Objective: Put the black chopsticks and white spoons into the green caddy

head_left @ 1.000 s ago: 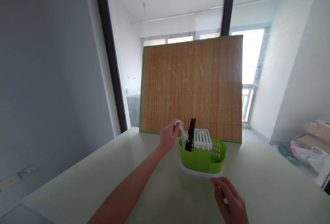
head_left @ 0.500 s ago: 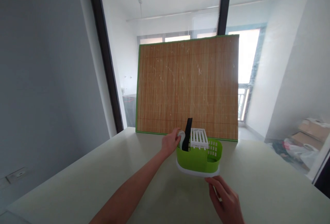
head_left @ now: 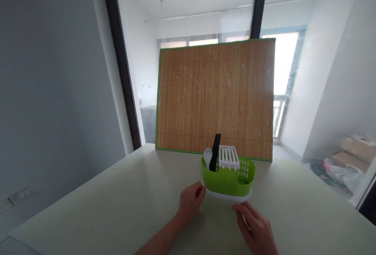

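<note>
At the lower left edge of the frame, a wall socket (head_left: pixel 21 196) sat low on the grey wall (head_left: pixel 58 75). The pale table (head_left: pixel 123 196) spread across the bottom. Behind, from left of centre to right of centre, a bamboo mat (head_left: pixel 216 98) with green edging stood upright. Below the middle of the frame, the left hand (head_left: pixel 191 199) was narrow, its fingers curled in, near the left end of the basket's white base (head_left: pixel 229 197); whether it touched the base could not be told.

The green basket (head_left: pixel 223 181) stood on the table, just right of centre in the lower half. White spoons (head_left: pixel 207 157) stood in its left end, bowls up, with black chopsticks (head_left: pixel 215 153) leaning just right of them. A white slatted rack (head_left: pixel 229 156) sat over its middle. In front of the basket, at lower right of centre, the right hand (head_left: pixel 255 223) was narrow, thumb and forefinger drawn close together; contact with the base was unclear. Cardboard boxes (head_left: pixel 357 149) and plastic bags (head_left: pixel 342 172) lay at the far right.
</note>
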Tool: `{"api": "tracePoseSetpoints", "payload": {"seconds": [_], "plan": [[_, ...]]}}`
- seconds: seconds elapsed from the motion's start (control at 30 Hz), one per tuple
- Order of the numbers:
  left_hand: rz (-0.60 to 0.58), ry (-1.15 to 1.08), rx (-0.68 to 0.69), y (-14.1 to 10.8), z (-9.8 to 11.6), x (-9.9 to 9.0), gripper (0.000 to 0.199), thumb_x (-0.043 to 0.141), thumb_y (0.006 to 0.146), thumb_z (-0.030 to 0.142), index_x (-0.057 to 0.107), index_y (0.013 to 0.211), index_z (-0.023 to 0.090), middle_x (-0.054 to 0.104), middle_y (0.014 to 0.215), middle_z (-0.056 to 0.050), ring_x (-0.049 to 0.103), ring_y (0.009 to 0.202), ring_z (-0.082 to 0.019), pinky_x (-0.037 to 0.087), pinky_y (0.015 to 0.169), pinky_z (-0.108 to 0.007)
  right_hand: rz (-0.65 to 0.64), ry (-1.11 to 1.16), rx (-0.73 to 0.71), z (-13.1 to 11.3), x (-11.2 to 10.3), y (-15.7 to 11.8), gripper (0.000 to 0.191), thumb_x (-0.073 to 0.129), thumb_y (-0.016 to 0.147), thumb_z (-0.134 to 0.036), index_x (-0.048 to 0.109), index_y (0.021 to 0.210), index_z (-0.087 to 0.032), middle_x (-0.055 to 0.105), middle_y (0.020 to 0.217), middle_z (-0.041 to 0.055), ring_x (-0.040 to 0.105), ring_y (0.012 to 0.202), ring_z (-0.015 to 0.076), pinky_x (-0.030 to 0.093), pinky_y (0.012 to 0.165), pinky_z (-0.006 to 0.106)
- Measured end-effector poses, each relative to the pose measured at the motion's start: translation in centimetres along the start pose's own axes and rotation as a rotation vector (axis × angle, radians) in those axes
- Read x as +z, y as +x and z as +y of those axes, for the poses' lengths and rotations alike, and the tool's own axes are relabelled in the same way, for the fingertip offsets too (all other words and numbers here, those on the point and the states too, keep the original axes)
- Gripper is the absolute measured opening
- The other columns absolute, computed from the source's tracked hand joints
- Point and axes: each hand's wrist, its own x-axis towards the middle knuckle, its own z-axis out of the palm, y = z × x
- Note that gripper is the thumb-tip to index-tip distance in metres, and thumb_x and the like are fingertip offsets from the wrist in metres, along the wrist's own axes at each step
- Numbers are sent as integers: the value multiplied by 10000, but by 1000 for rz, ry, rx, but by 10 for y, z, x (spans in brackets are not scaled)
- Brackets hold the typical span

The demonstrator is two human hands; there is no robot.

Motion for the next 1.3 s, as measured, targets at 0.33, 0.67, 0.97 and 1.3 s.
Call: {"api": "tracePoseSetpoints", "payload": {"seconds": [0.33, 0.67, 0.97, 1.3], "plan": [[-305, 238, 137, -23, 0, 21, 305, 410, 840, 347, 646, 720, 195, 671, 716, -38, 608, 698, -181, 346, 626, -263, -447, -122, 127, 2, 15, -5, 226, 399, 864, -193, 591, 948, -278, 654, 877, -6, 643, 785, 169, 457, 677, 245], [-333, 240, 162, -23, 2, 20, 325, 399, 846, 355, 661, 738, 196, 687, 737, -50, 628, 730, -203, 366, 635, -278, -393, -145, 173, 8, 20, -11, 244, 375, 899, -232, 580, 1023, -280, 658, 964, -4, 647, 818, 156, 482, 715, 246], [-338, 178, 122, -22, 3, 21, 311, 422, 834, 358, 678, 754, 199, 694, 759, -50, 635, 762, -203, 382, 669, -271, -124, -371, -21, -22, 14, 66, 345, 369, 897, -222, 461, 1229, -204, 548, 1175, 87, 581, 1006, 200, 504, 767, 303], [-340, 155, 149, -21, 1, 22, 290, 421, 821, 317, 683, 765, 207, 696, 754, -54, 639, 745, -213, 387, 651, -279, -127, -851, 32, -34, 61, 119, 419, 426, 837, -97, 435, 1256, -108, 594, 995, 123, 605, 765, 215, 485, 514, 289]]}}
